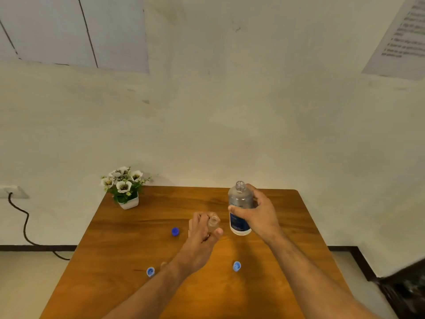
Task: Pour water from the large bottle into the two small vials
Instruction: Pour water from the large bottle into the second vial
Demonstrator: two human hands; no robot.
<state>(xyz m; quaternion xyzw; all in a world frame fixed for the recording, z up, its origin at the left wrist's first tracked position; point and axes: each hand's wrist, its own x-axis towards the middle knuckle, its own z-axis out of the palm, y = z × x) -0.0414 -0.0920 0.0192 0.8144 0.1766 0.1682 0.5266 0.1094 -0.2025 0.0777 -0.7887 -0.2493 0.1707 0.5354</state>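
A small clear glass vial point(213, 222) is pinched by the left hand point(203, 233). The uncapped clear plastic large bottle point(239, 208) is gripped upright by the right hand point(258, 214). If tilted too quickly, water could be spilled past the narrow mouth onto the wooden worktop point(138, 226).

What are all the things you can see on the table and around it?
Large bottle: one, clear with a dark blue label, cap off, upright at the table's middle right, held by the right hand.
Small vial: one seen, clear, open, held by the left hand at the table's middle.
Caps: three, blue; dark blue cap left of the vial, light blue cap near left, another light blue cap near middle.
Flower pot: one, white flowers in a white pot, far left corner.
Table: one, brown wood.
Cable: one, black, from a wall socket at left.
Paper sheet: one, white, on the wall upper right.
Left hand: grips the vial.
Right hand: grips the bottle.
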